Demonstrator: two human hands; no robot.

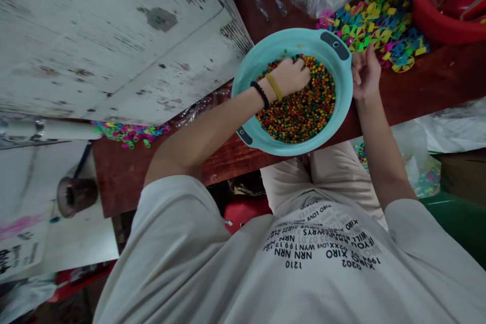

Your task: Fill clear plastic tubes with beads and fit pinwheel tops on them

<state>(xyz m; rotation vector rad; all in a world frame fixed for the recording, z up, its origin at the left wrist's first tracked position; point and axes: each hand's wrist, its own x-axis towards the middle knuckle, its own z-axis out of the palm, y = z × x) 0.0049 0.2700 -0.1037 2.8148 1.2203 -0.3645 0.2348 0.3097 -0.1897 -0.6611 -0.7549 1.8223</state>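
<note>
L hand (290, 76) in teal bowl (243, 86), fingers bent down into beads (299, 116); can't tell if it's got any pinched. R hand (365, 72) loosely curled just beside bowl's right rim, contents can't tell. Bowl at table (436, 86) near edge, overhanging. Colored plastic bits (379, 15) toward far right corner.

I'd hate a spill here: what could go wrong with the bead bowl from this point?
1. The round teal plastic bowl overhangs the edge of the red-brown wooden table, above the lap. The left hand digging into the small multicoloured beads might tip it.
2. The right hand beside the rim could knock the bowl, scattering beads into the pile of colourful plastic pinwheels.
</note>
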